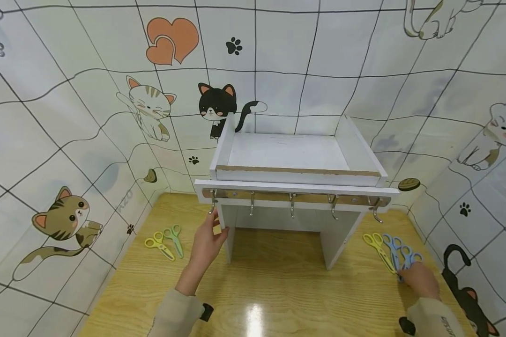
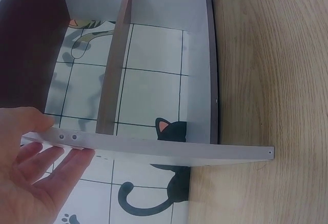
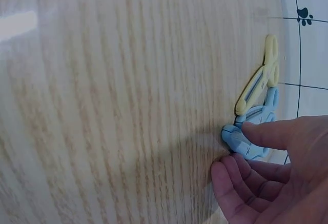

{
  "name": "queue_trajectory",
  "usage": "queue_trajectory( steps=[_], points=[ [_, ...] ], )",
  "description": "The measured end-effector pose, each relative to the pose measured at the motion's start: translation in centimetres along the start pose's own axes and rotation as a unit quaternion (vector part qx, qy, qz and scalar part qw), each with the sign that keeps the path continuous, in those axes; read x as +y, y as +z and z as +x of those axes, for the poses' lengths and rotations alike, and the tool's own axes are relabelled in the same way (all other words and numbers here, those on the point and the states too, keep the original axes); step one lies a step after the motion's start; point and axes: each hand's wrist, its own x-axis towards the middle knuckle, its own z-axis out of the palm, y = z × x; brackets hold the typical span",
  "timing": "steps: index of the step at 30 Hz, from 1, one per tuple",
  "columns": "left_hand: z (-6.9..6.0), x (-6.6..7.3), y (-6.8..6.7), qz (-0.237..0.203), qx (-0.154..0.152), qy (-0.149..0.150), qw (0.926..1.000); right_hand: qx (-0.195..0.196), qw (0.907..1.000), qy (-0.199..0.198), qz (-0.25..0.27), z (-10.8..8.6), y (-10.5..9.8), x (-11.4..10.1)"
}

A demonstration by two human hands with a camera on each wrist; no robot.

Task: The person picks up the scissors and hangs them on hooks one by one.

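Note:
A white shelf unit (image 1: 286, 178) with a row of several metal hooks (image 1: 293, 206) on its front rail stands on the wooden table. My left hand (image 1: 204, 241) grips the front edge of its left side panel (image 2: 154, 148), thumb on one face and fingers on the other. To the right, my right hand (image 1: 421, 279) pinches a pair of blue scissors (image 3: 243, 144) near the blade end, thumb on top and fingers at the side. Beside it lie a second pair of blue scissors (image 3: 259, 113) and a pair of yellow scissors (image 3: 258, 83). No hook carries anything.
Left of the shelf unit lie yellow scissors (image 1: 159, 244) and green scissors (image 1: 174, 238). A white cloth (image 1: 278, 47) with grid lines and cat drawings hangs behind and at the sides of the wooden table (image 1: 291, 304).

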Motion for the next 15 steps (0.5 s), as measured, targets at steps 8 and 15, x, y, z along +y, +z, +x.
queue_trajectory(
  steps=[8,15],
  points=[
    [-0.03,0.19,-0.10,-0.002,-0.003,-0.007,1.0000,0.002,1.0000,0.004,0.003,-0.07,-0.14,0.03],
    [-0.05,0.22,-0.17,-0.007,0.001,-0.007,0.9999,0.031,0.9985,0.045,0.005,-0.29,-0.05,-0.39]
  ],
)
